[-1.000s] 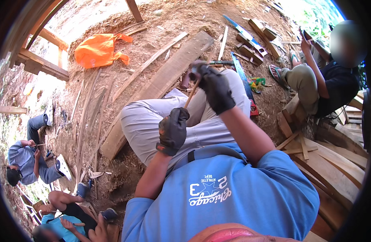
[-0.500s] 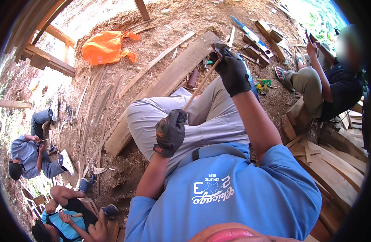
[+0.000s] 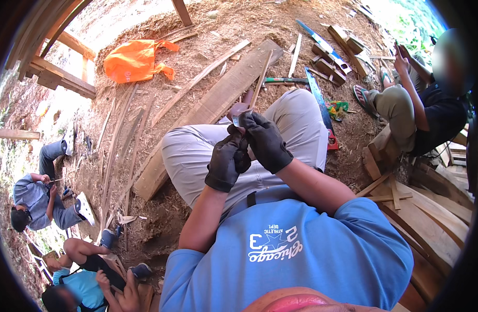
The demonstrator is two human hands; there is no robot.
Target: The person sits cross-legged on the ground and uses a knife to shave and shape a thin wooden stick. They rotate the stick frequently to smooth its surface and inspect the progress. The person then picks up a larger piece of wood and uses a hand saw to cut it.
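Note:
My gloved left hand (image 3: 226, 160) and gloved right hand (image 3: 266, 141) meet over my lap, both closed. A thin wooden stick (image 3: 261, 78) slants up and away from the right hand's fingers. Between the fingertips of both hands is a small bent brown sheet (image 3: 238, 109) with a pale side, perhaps sandpaper. The left fingers pinch its lower edge; the right fingers lie close against it and the stick's base. The stick's lower end is hidden by the gloves.
Beyond my knees lies a thick plank (image 3: 218, 104). A hammer (image 3: 286, 80) and a hand saw (image 3: 322, 109) rest by my right knee. An orange bag (image 3: 130, 62) lies far left. A person (image 3: 436, 114) sits at right; two others sit at left. Boards (image 3: 431, 208) are stacked at right.
My right hand has come down from the stick's far end to meet my left. The brown sheet is now between both hands. The stick points more upright, and the hammer and saw show more.

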